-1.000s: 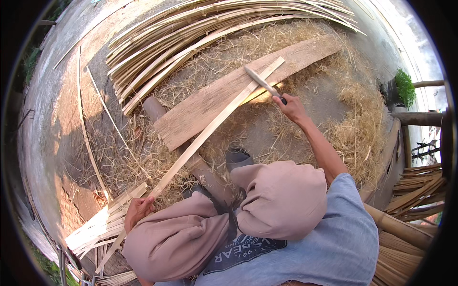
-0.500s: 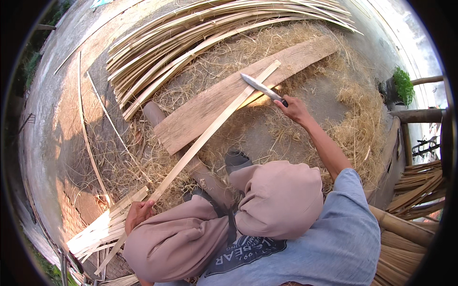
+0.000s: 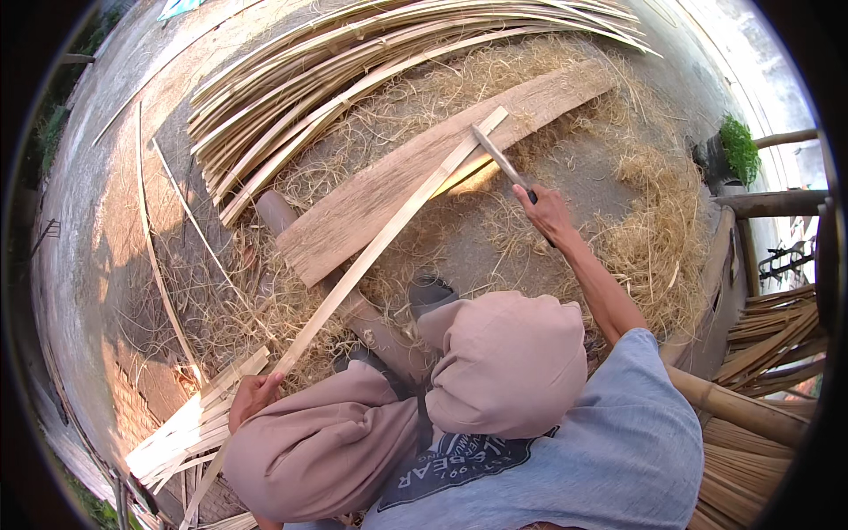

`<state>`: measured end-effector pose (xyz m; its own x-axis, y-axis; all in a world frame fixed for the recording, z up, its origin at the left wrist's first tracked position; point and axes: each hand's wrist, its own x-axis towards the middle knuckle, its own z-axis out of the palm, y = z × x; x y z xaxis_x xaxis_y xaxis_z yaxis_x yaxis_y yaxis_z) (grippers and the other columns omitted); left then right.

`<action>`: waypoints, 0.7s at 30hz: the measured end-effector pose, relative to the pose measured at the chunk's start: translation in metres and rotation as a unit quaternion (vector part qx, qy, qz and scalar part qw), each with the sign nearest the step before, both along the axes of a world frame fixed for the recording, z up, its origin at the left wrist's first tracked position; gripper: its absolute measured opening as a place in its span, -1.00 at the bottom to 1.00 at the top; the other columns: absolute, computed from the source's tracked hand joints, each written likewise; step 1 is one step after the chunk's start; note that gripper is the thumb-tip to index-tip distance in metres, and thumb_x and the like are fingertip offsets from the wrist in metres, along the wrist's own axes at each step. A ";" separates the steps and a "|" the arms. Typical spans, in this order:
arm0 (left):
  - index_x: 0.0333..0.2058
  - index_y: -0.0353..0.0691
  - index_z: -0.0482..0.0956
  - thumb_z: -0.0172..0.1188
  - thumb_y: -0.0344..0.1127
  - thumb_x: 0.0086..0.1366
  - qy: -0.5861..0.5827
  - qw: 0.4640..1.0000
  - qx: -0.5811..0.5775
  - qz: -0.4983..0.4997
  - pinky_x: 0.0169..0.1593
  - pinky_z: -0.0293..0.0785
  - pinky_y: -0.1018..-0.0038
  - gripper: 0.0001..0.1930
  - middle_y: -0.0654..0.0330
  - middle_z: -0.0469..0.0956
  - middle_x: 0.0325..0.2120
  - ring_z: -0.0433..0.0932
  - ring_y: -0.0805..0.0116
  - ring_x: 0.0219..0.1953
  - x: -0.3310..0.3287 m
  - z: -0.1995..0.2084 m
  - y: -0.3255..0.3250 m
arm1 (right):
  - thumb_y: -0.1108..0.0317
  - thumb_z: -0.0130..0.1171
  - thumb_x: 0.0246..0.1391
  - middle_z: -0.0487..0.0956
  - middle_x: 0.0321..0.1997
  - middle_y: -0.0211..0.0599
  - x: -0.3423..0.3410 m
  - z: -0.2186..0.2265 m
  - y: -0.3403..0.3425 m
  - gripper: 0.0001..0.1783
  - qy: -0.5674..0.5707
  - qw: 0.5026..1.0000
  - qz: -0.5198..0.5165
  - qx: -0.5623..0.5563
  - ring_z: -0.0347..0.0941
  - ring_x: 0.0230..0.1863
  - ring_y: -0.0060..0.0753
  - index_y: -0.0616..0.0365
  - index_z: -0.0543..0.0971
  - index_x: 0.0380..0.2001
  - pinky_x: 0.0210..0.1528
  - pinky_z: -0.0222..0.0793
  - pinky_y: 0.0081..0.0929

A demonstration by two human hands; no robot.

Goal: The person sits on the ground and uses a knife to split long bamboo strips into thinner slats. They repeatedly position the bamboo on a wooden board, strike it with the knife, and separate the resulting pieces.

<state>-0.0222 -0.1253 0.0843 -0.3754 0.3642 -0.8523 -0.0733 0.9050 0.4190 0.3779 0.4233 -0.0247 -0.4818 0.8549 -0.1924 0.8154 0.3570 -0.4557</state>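
My right hand (image 3: 548, 215) is closed around the dark handle of a knife (image 3: 502, 159). The blade's tip lies by the far end of a long pale bamboo strip (image 3: 389, 231), with the blade turned nearly edge-on to me. That strip slants across a wide wooden board (image 3: 371, 199) and runs down to the lower left. There my left hand (image 3: 256, 396) grips it beside my left knee. The strip's near end passes behind my knee and shows again below it. A brown log or pole (image 3: 375, 322) props the board from beneath.
A thick bundle of bamboo strips (image 3: 291, 106) lies beyond the board. Curly shavings (image 3: 649, 212) cover the ground around it. More cut strips (image 3: 181, 433) are piled at lower left. A bamboo pole (image 3: 738, 409) and stacked strips (image 3: 773, 340) stand at right, near a potted plant (image 3: 738, 152).
The knife has turned from showing its flat side to nearly edge-on, its tip shifting right along the strip's far end. My left hand still holds the strip. The whole view has shifted slightly.
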 end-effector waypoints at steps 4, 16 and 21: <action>-0.64 -0.22 0.54 0.26 0.11 0.42 0.006 1.000 0.004 0.000 -0.60 0.14 0.44 -0.43 0.38 0.41 -0.77 0.29 0.59 -0.71 -0.003 0.000 0.007 | -0.34 0.06 0.30 0.53 -0.59 0.12 -0.001 -0.021 0.006 -0.24 0.036 0.998 -0.010 0.052 0.53 -0.48 0.17 0.28 0.58 -0.46 -0.36 0.38 0.05; -0.61 -0.21 0.55 0.24 0.09 0.44 -0.008 1.000 0.000 0.003 -0.61 0.10 0.49 -0.46 0.36 0.41 -0.78 0.26 0.59 -0.73 -0.009 -0.014 0.003 | -0.38 0.04 0.29 0.56 -0.56 0.18 -0.016 -0.015 0.022 -0.19 0.003 0.988 0.114 0.108 0.56 -0.47 0.12 0.28 0.53 -0.53 -0.32 0.40 0.02; -0.60 -0.19 0.54 0.27 0.11 0.41 0.011 0.999 -0.009 0.029 -0.60 0.14 0.48 -0.47 0.36 0.41 -0.78 0.28 0.57 -0.73 0.005 -0.005 0.021 | -0.38 0.06 0.27 0.58 -0.53 0.19 -0.024 -0.008 0.043 -0.18 -0.006 0.999 -0.029 0.031 0.57 -0.41 0.19 0.33 0.54 -0.54 -0.26 0.41 0.02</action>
